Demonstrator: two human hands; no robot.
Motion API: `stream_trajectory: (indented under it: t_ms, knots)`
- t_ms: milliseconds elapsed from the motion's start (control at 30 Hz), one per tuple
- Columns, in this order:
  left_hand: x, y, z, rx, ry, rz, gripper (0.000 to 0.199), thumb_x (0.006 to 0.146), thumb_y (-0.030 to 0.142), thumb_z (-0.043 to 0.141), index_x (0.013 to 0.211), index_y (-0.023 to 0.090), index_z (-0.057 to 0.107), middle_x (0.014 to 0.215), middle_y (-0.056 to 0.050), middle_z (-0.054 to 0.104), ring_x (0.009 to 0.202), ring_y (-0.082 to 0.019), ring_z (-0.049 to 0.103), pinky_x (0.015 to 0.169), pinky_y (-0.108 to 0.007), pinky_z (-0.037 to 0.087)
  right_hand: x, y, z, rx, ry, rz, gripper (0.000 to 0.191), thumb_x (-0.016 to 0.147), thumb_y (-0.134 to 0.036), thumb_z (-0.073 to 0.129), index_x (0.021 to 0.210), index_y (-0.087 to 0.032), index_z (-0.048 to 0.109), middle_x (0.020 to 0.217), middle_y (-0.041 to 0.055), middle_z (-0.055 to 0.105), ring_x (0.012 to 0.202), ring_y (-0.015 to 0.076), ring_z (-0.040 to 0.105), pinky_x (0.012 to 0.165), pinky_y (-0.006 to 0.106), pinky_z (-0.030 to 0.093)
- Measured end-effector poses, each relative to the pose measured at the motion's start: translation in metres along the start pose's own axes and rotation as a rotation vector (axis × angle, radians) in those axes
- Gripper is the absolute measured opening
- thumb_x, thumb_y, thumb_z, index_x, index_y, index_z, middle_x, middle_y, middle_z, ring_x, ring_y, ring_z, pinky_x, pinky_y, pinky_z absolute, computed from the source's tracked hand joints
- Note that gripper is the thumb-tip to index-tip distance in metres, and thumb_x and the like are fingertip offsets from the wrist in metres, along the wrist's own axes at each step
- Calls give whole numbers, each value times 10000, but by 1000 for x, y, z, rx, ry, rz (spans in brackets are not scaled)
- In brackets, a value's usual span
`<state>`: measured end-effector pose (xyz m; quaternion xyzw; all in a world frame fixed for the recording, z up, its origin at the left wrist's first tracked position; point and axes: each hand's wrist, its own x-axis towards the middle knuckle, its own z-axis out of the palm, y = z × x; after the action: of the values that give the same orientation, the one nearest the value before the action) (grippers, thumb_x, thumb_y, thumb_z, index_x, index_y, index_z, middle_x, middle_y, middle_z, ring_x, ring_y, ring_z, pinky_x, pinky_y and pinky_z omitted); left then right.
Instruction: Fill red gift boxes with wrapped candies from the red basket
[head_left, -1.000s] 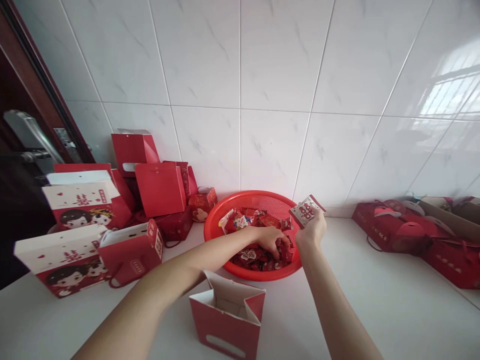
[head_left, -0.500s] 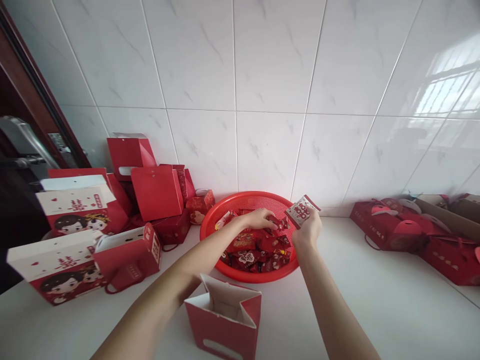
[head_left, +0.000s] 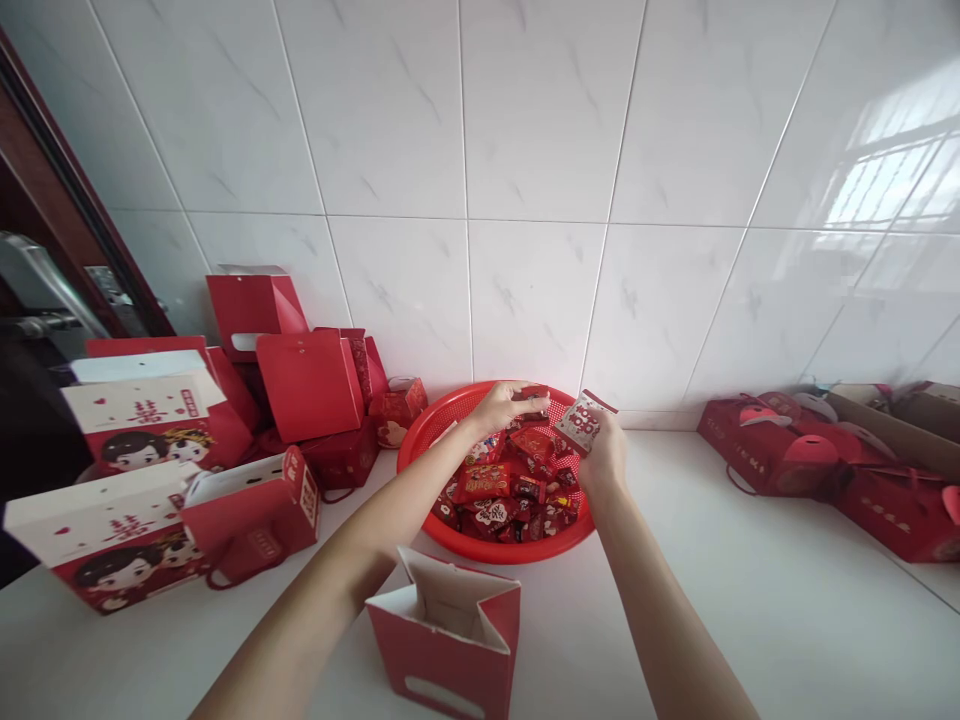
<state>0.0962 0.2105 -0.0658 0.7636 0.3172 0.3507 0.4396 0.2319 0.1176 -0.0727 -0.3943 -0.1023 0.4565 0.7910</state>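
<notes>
A round red plastic basket [head_left: 525, 553] holds several wrapped sweets [head_left: 484, 483] in red packets. Over its back part, my left hand [head_left: 504, 408] is closed on a small dark red wrapped sweet [head_left: 533, 400]. My right hand [head_left: 606, 455], at the basket's right rim, grips a white and red printed packet [head_left: 583, 422]. In front of the basket stands a red gift box [head_left: 442, 655] with its top open and a pale inside.
Several red and white gift boxes [head_left: 307, 385] crowd the left side, beside a dark door with a metal handle [head_left: 45, 280]. More red boxes [head_left: 765, 450] lie at the right, near brown cartons [head_left: 892, 425]. A tiled wall [head_left: 540, 300] rises behind the white counter [head_left: 675, 560].
My left hand has risen from among the sweets with a dark red one in its fingers. My right hand has shifted slightly left, still holding the printed packet.
</notes>
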Motion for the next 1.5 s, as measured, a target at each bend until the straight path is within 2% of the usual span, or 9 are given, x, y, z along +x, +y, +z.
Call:
stream_trajectory:
  t_ms: [200,367,633,733,867,1033,1233,1333,1500]
  knots:
    - [-7,6,5,-99,-9,32,375,846,529,677,918,170,757,922,-73,764,952,-236,676,846,-334,520,-7,1,0,-102,-192,25,164,661,-142,751,795,-161,658,662,8,728,563,169,689,482,239,556]
    - [-6,6,11,-202,-48,19,424,768,549,746,845,133,762,826,-60,753,820,-203,671,774,-327,528,-9,3,-4,-186,-359,-53,349,561,-159,866,857,-140,682,711,26,750,594,167,690,467,222,533]
    - [-3,-1,11,-188,7,72,451,716,540,803,873,119,761,880,-77,763,818,-201,676,757,-316,537,-9,4,-4,-257,-406,-21,346,545,-168,853,839,-138,673,685,16,744,576,153,675,514,241,552]
    - [0,-4,9,-82,47,49,488,855,581,640,1009,130,741,1024,-96,756,882,-208,683,783,-324,537,-10,2,-5,-274,-367,-34,366,538,-196,863,848,-150,675,695,8,740,560,148,662,498,241,542]
    - [-2,-9,2,174,-137,-93,440,924,539,541,936,147,742,923,-79,755,813,-200,685,759,-321,525,-6,3,-6,-276,-289,-60,331,543,-229,859,794,-175,650,656,-7,716,532,149,641,477,250,530]
    - [-11,-16,5,357,-510,-231,170,603,292,867,745,235,793,752,15,762,799,-220,692,749,-287,502,-2,6,-5,-221,-225,-111,311,539,-247,852,761,-197,641,645,-33,694,573,158,642,551,294,589]
    - [-18,-6,16,696,-786,-267,576,505,377,916,1066,341,791,1217,5,729,1140,-319,638,960,-355,482,-4,6,-3,-173,-210,-102,319,526,-224,843,771,-188,641,653,-26,705,595,164,656,553,302,603]
    - [-21,5,19,775,-840,-284,687,478,389,914,1149,379,766,1346,2,646,1205,-353,606,982,-384,489,-5,5,-3,-168,-210,-95,332,523,-210,836,797,-189,651,670,-20,714,604,171,670,547,294,596]
    - [-23,10,25,794,-836,-275,582,433,288,917,998,366,803,1203,20,708,1069,-324,663,856,-344,530,-3,5,-3,-171,-200,-102,314,504,-194,827,748,-186,629,639,-24,689,560,150,631,531,290,581]
